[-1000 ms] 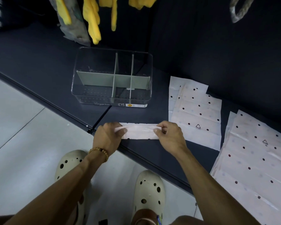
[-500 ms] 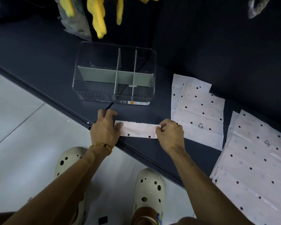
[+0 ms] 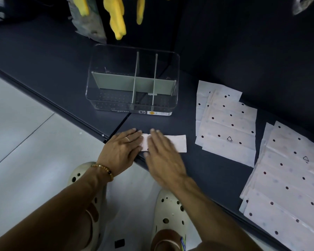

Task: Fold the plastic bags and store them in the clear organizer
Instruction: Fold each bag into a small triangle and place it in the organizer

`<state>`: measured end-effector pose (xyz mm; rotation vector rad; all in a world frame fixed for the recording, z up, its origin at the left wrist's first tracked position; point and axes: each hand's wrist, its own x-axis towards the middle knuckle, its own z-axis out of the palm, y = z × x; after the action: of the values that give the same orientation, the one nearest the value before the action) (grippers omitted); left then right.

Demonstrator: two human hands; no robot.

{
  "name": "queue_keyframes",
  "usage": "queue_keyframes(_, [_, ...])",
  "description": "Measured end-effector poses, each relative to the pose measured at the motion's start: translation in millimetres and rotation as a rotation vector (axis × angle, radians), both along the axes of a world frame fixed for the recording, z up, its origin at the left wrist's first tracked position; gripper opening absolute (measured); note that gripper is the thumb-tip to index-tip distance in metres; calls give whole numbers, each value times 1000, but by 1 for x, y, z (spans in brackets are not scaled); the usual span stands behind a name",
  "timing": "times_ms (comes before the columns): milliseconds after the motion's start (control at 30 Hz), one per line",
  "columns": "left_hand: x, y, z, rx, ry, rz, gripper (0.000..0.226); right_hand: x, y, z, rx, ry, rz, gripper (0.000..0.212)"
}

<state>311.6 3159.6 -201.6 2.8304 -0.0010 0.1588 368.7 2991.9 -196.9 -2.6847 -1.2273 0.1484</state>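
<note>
Both hands lie flat on the folded bag (image 3: 176,143) at the near edge of the dark table (image 3: 62,73). The left hand (image 3: 121,151) has its fingers straight and presses down the left end of the strip; it curls around nothing. The right hand (image 3: 161,153) is also spread with straight fingers and lies over the middle of the strip. It is blurred, so I cannot tell exactly how it touches, but it pinches nothing.

The long axis of the strip runs left to right, across both palms. Its free end sticks out to the right of the right hand, so the right hand is nearer to that end. I judge the next fold will bring this end over toward the left hand.

The bag is a narrow, pale strip, thin and smooth, with a few dark dots.

The clear organizer (image 3: 132,105) stands straight beyond the fingertips, near but apart, and its compartments look empty. To the right of the right hand, well apart, lie two stacks of unfolded bags (image 3: 228,127), white with dark dots.
</note>
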Motion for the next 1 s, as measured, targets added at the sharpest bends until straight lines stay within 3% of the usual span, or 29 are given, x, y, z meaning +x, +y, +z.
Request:
queue_keyframes(133, [-4,0,-4,-61,-18,13,44,1,-2,-12,-132,93,59,71])
queue_keyframes(467, [-5,-3,-2,-56,20,37,48,32,-90,0,-291,60,-70,72])
queue_keyframes(600, [-12,-10,2,61,16,21,44,16,-73,11,-151,-33,-86,62])
queue_keyframes(700, [-27,-16,6,141,59,-37,54,5,-58,11,-90,-62,-58,45])
queue_keyframes(800, [-35,-18,10,139,100,-110,63,8,-60,9,-80,-36,-43,42])
queue_keyframes(1000, [-22,-25,22,1,-9,-181,26,15,-60,15,-56,-7,16,42])
